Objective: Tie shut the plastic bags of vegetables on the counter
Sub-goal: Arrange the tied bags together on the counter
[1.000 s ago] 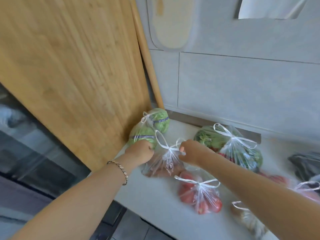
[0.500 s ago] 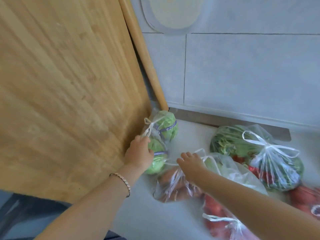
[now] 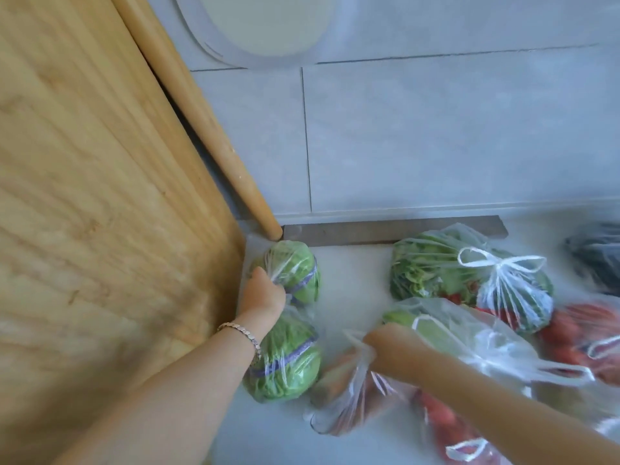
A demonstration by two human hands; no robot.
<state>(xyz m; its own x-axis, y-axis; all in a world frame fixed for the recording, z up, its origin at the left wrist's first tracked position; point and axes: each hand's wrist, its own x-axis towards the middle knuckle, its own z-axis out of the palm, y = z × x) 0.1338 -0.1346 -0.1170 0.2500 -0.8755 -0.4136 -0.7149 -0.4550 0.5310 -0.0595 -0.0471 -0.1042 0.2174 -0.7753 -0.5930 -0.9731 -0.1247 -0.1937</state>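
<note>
A clear bag with two green cabbages (image 3: 288, 357) lies against the wooden board on the white counter (image 3: 352, 270). My left hand (image 3: 263, 297) grips the gathered plastic at that bag's top, between the two heads. My right hand (image 3: 389, 347) holds the handles of a clear bag of carrots (image 3: 345, 397) beside the cabbages. Under my right forearm lies another clear bag (image 3: 469, 337) with pale green vegetables and white handles. A tied bag of leafy greens (image 3: 469, 273) sits behind it. Bags of red tomatoes lie at the right (image 3: 583, 333) and at the bottom (image 3: 446, 427).
A large wooden cutting board (image 3: 100, 213) leans against the wall on the left, with a wooden rolling pin (image 3: 201, 112) behind it. A dark bag (image 3: 593, 253) sits at the far right. A grey strip (image 3: 385, 231) runs along the tiled wall's foot.
The view has dropped closer to the counter. My left hand has moved up onto the cabbage bag's top. My right hand has shifted onto the carrot bag's handles.
</note>
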